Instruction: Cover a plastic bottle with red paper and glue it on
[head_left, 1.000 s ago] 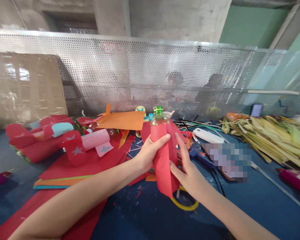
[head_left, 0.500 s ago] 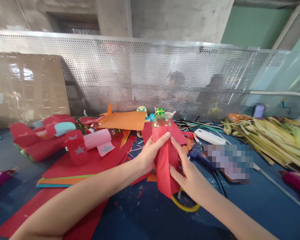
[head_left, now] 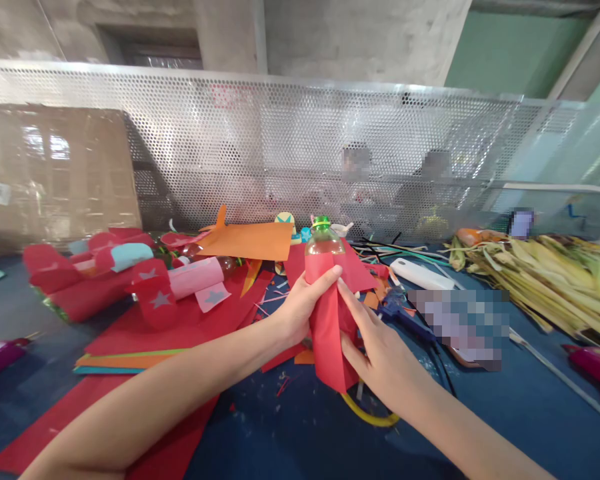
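A clear plastic bottle (head_left: 321, 243) with a green cap is wrapped in a sheet of red paper (head_left: 328, 333). My left hand (head_left: 300, 307) grips the wrapped bottle from the left, thumb across the front. My right hand (head_left: 375, 347) presses the paper's loose edge against the bottle from the right, fingers laid along it. The bottle's lower part is hidden by the paper.
Red, orange and teal paper sheets (head_left: 145, 333) and a red paper plane model (head_left: 95, 277) lie at left on the blue table (head_left: 480, 413). A blue glue gun (head_left: 400, 310), a yellow ring (head_left: 375, 417) and corn husks (head_left: 545, 280) lie to the right. A perforated metal screen (head_left: 260, 153) stands behind.
My right hand has slid in toward the left, pressing the red paper's edge closer to my left thumb. The wrap is tighter around the bottle.
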Tool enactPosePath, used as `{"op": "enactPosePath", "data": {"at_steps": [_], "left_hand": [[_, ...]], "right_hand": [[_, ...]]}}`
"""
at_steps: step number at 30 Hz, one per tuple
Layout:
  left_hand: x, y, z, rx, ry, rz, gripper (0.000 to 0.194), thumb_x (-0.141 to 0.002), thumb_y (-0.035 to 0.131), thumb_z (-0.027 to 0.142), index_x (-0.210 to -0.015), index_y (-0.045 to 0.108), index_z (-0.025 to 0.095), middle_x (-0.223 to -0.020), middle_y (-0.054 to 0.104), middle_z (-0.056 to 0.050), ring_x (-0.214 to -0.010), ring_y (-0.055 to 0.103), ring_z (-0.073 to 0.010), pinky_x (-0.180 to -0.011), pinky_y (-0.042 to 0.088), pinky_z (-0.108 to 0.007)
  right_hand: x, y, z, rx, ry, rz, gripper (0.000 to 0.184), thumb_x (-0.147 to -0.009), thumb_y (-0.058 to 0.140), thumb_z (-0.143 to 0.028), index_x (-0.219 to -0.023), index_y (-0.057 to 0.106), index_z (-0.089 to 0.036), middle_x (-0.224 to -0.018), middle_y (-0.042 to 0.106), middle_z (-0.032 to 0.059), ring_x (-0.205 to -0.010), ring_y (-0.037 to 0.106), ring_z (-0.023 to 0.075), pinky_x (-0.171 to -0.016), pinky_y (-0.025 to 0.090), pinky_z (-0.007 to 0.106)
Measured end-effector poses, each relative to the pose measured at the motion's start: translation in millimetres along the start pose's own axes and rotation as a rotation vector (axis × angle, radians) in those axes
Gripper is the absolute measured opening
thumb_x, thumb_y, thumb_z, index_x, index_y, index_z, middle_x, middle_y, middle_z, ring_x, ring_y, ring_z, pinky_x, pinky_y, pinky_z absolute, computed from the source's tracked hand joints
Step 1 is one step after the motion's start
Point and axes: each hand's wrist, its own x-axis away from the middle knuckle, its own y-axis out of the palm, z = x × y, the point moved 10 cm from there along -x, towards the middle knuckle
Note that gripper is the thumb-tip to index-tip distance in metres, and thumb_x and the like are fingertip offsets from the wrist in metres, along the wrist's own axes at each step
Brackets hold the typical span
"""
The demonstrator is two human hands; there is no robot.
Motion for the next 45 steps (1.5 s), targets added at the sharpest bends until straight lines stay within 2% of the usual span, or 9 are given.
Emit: {"op": "enactPosePath", "data": {"at_steps": [12,16,19,22,28,33,36,40,45], "left_hand": [[5,5.2,-2,0.012,-0.032,-0.001,0.043,-0.060,0.084,0.046,-0.085,0.063,0.017,-0.079,0.071,-0.003,-0.072,0.067,-0.0177,-0.075,0.053,-0.032],[5,5.9,-4,0.032,-0.043,0.016,0.037,-0.065,0.082,0.043,-0.084,0.064,0.017,-0.081,0.072,-0.004,-0.073,0.067,-0.0176,-0.075,0.054,-0.030],[5,2.7,0,0.053,-0.038,0.058,0.033,-0.070,0.079,0.042,-0.086,0.065,0.017,-0.080,0.073,-0.006,-0.070,0.068,-0.0179,-0.072,0.055,-0.030],[3,-2.5,8,0.073,-0.016,0.099,0.035,-0.071,0.076,0.046,-0.086,0.065,0.016,-0.076,0.072,-0.006,-0.066,0.067,-0.0183,-0.069,0.056,-0.031],[2,-19.6,15,0.130,0.107,0.241,0.037,-0.064,0.081,0.045,-0.081,0.063,0.017,-0.067,0.068,-0.001,-0.058,0.064,-0.0148,-0.067,0.055,-0.030],[2,-23.3,19,0.157,0.201,0.267,0.038,-0.063,0.082,0.044,-0.083,0.063,0.018,-0.070,0.068,-0.001,-0.064,0.066,-0.0161,-0.070,0.055,-0.030],[1,-26.5,19,0.148,0.197,0.284,0.038,-0.064,0.080,0.046,-0.083,0.063,0.018,-0.070,0.069,-0.001,-0.066,0.067,-0.0175,-0.069,0.055,-0.031],[-1,-30.7,22,0.144,0.231,0.303,0.041,-0.064,0.079,0.049,-0.086,0.063,0.019,-0.072,0.069,-0.001,-0.071,0.068,-0.0185,-0.071,0.055,-0.031],[-1,-32.3,23,0.151,0.241,0.317,0.044,-0.063,0.080,0.049,-0.090,0.062,0.020,-0.074,0.069,-0.001,-0.075,0.069,-0.0193,-0.071,0.055,-0.031]], "right_hand": [[-1,-2,2,-0.032,0.066,0.009,0.063,-0.094,0.034,-0.036,-0.153,0.013,-0.031,-0.124,0.055,0.0155,-0.109,0.062,0.0340,-0.088,0.052,0.052],[1,1,7,-0.158,0.098,0.031,0.061,-0.097,0.030,-0.043,-0.153,0.013,-0.030,-0.142,0.045,0.0122,-0.136,0.039,0.0323,-0.107,0.037,0.054],[3,3,14,-0.392,0.144,0.048,0.062,-0.098,0.026,-0.050,-0.154,0.007,-0.029,-0.158,0.024,0.0041,-0.146,0.018,0.0233,-0.117,0.021,0.047],[4,14,17,-0.632,0.225,-0.034,0.070,-0.096,0.030,-0.056,-0.154,0.000,-0.028,-0.162,0.011,0.0020,-0.147,0.013,0.0191,-0.118,0.019,0.043],[6,22,7,-0.595,0.300,-0.109,0.113,-0.071,0.066,-0.065,-0.153,0.000,-0.024,-0.157,0.026,0.0114,-0.142,0.029,0.0292,-0.112,0.031,0.048],[9,19,7,-0.356,0.256,-0.045,0.076,-0.089,0.043,-0.058,-0.150,0.014,-0.022,-0.157,0.026,0.0119,-0.143,0.026,0.0259,-0.114,0.029,0.046],[11,9,10,-0.261,0.224,0.083,0.061,-0.093,0.037,-0.049,-0.145,0.021,-0.021,-0.152,0.034,0.0143,-0.139,0.035,0.0263,-0.107,0.039,0.044],[11,-4,6,-0.270,0.179,0.222,0.026,-0.091,0.045,-0.043,-0.109,0.045,-0.023,-0.113,0.061,0.0101,-0.102,0.064,0.0229,-0.072,0.055,0.030],[8,-6,-2,-0.295,0.120,0.233,0.018,-0.092,0.045,-0.039,-0.082,0.045,-0.025,-0.078,0.055,0.0005,-0.069,0.058,0.0150,-0.050,0.044,0.022]]}}
